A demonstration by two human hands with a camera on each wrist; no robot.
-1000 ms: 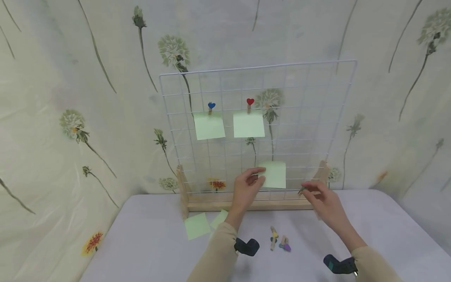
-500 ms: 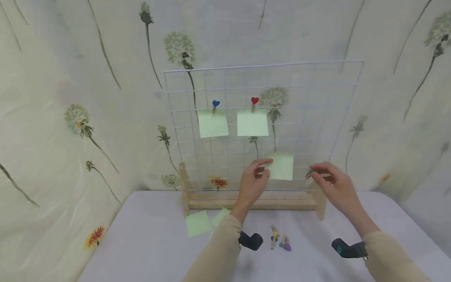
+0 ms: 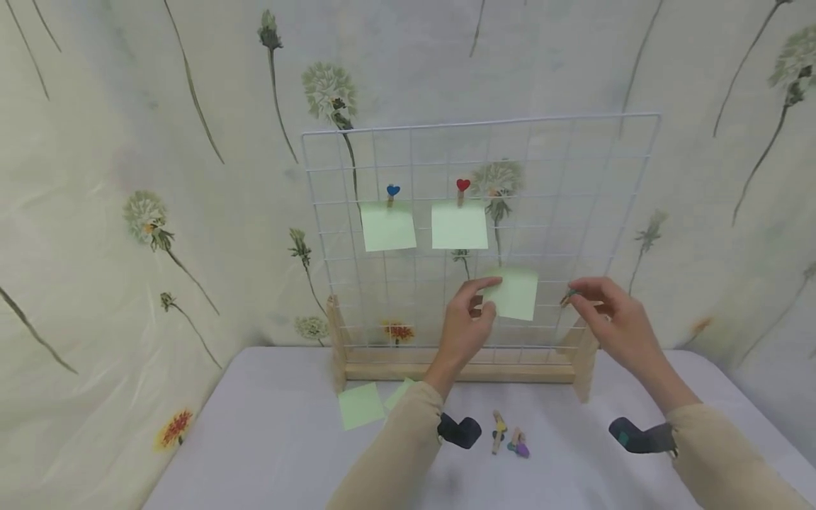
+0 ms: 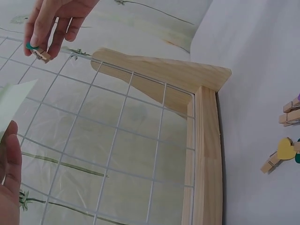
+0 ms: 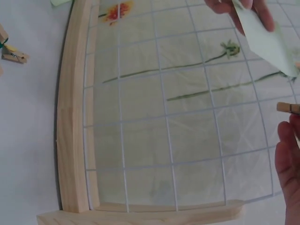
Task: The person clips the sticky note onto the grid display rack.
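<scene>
My left hand (image 3: pixel 468 321) pinches a pale green paper note (image 3: pixel 518 294) by its left edge, in front of the white wire grid (image 3: pixel 567 212). To its right, my right hand (image 3: pixel 615 312) holds a small wooden clothespin (image 4: pixel 41 54) with a green decoration between thumb and fingertips. In the right wrist view the bare wooden end of that clothespin (image 5: pixel 287 108) points toward the note. Two more green notes hang higher on the grid, one under a blue heart clothespin (image 3: pixel 392 195), the other under a red heart clothespin (image 3: pixel 462 191).
The grid stands in a wooden base (image 3: pixel 459 371) on a white-covered table (image 3: pixel 255 439). Loose green notes (image 3: pixel 361 405) lie at the base's left front. Several clothespins, one with a yellow heart (image 4: pixel 286 149), lie on the table near my left wrist. A flowered curtain hangs behind.
Both hands have risen along the grid, the left with the note and the right with the clothespin. The note now tilts slightly. The view has shifted a little.
</scene>
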